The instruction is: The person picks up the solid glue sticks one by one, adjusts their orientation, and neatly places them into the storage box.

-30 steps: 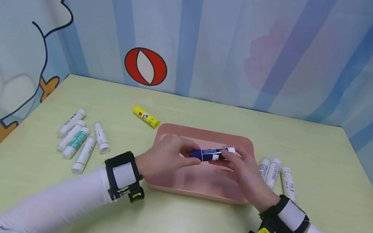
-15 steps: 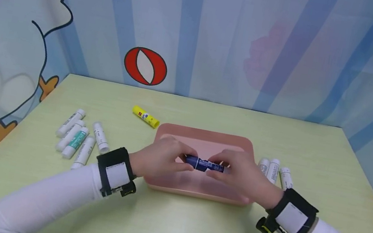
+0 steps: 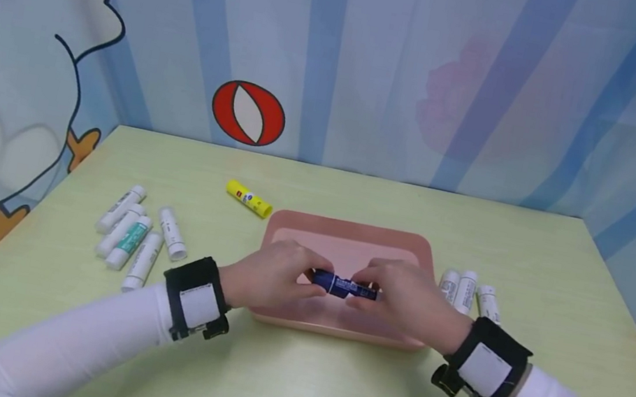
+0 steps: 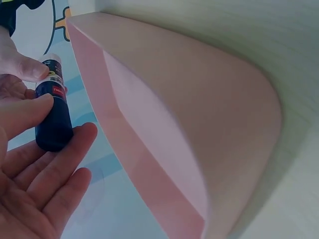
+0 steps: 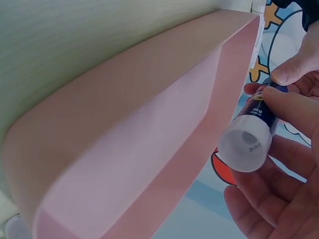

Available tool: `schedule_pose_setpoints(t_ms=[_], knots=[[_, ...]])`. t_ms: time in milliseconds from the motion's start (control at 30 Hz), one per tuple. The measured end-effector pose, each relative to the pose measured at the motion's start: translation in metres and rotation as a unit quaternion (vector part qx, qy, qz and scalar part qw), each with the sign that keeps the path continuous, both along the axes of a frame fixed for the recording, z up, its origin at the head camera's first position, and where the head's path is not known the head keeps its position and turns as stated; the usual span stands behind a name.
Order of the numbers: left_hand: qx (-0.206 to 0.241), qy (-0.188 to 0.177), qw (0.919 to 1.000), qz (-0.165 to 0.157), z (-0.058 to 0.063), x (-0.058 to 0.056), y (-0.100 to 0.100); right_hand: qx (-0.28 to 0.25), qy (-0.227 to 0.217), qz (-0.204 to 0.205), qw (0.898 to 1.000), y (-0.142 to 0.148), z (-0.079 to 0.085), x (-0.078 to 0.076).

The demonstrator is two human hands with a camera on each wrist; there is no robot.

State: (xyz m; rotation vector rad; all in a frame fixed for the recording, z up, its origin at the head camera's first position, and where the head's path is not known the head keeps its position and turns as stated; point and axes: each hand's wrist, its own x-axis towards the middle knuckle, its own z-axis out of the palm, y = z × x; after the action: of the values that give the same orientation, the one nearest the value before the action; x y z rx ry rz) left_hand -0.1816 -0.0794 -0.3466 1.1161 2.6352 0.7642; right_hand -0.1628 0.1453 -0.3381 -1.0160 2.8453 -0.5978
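We pinched the stick (image 3: 344, 287) over the tray (image 3: 351, 230), its long axis crosswise from left hand (image 3: 271, 275) to right hand (image 3: 413, 302), each gripping one end.

A dark blue, cylindrical plastic glue stick (image 3: 344, 286) is pinched at both ends, by the left hand (image 3: 273, 277) and right hand (image 3: 413, 304), above the pink rectangular tray (image 3: 351, 228). It lies roughly along the tray's long edges: dark blue cap (image 4: 54, 128) toward the left edge, round white base (image 5: 243, 145) toward the right.
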Motion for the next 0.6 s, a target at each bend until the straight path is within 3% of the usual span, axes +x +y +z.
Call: schedule_pose_setpoints(t_ms=[133, 300, 500, 600], knots=[[0.000, -0.009, 0.9998, 0.016, -0.001, -0.001, -0.005, 0.004, 0.018, 0.014, 1.000, -0.001, 0.000, -0.002], [-0.009, -0.016, 0.9954, 0.094, -0.001, -0.007, -0.023, -0.002, 0.009, -0.006, 1.000, 0.000, 0.001, -0.006], [0.000, -0.015, 0.9790, 0.203, -0.009, -0.026, -0.056, -0.029, -0.052, -0.076, 0.995, 0.005, -0.003, -0.017], [0.006, -0.034, 0.9682, 0.248, -0.015, -0.035, -0.069, -0.042, -0.078, -0.099, 0.991, 0.006, -0.005, -0.021]])
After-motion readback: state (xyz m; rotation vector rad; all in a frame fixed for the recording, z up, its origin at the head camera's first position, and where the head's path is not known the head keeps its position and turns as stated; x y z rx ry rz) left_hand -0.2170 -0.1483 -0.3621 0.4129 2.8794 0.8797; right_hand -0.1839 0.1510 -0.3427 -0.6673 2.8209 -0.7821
